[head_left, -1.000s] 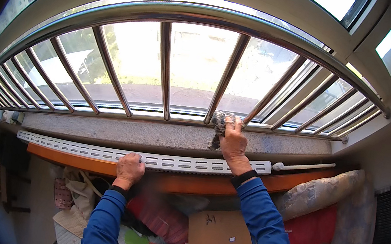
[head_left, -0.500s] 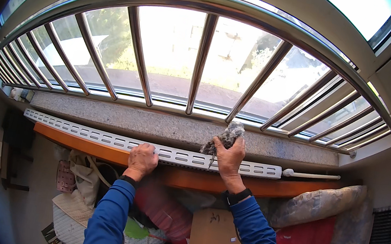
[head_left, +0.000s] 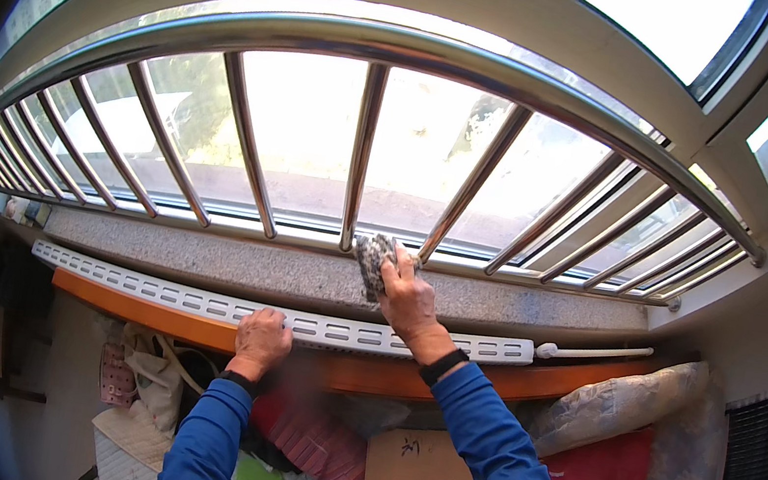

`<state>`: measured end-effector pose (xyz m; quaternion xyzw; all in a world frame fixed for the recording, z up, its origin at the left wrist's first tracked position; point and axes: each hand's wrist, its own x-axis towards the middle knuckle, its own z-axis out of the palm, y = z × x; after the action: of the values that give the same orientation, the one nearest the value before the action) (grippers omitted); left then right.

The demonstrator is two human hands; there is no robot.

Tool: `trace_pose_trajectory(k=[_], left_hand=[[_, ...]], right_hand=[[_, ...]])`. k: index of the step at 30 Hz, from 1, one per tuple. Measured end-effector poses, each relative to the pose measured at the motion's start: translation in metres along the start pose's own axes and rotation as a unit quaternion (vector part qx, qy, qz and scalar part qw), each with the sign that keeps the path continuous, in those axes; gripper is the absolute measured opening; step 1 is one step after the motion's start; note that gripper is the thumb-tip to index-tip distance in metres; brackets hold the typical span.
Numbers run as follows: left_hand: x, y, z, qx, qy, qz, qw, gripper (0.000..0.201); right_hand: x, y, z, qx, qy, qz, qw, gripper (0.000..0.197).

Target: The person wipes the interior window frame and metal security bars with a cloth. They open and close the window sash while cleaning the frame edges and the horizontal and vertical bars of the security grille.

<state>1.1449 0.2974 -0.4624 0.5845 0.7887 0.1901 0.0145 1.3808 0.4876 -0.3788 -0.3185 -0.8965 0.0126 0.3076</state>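
Observation:
Bunched in my right hand (head_left: 410, 296) is a grey, mottled cloth (head_left: 373, 263). It presses against the bottom rail of the metal railing (head_left: 357, 172), at the back edge of the speckled stone sill (head_left: 174, 251). My left hand (head_left: 263, 338) rests on the white slotted radiator top (head_left: 176, 301) with its fingers curled over the edge. Whether those fingers grip the edge firmly cannot be seen. An orange-brown board (head_left: 364, 376) runs along the radiator's near side.
A white pipe (head_left: 600, 354) extends from the radiator's right end. Below lie a cardboard box (head_left: 419, 474), a red striped fabric bundle (head_left: 315, 438), a beige bag (head_left: 153, 379) and a rolled, plastic-wrapped bundle (head_left: 622, 405). Windows stand behind the railing.
My right hand has moved left along the sill with the cloth, past one upright bar. My left hand stays on the radiator. The whole view has shifted slightly.

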Motion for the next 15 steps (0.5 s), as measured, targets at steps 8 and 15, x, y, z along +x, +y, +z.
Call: trace_pose_trajectory(k=[8, 15], left_hand=[[0.000, -0.001, 0.004, 0.016, -0.029, -0.022, 0.999, 0.023], [0.000, 0.001, 0.003, 0.027, -0.023, -0.026, 0.999, 0.023]], right_hand=[[0.021, -0.007, -0.152, 0.432, 0.145, 0.244, 0.856, 0.072], [0.147, -0.005, -0.176, 0.226, 0.261, 0.148, 0.927, 0.060]])
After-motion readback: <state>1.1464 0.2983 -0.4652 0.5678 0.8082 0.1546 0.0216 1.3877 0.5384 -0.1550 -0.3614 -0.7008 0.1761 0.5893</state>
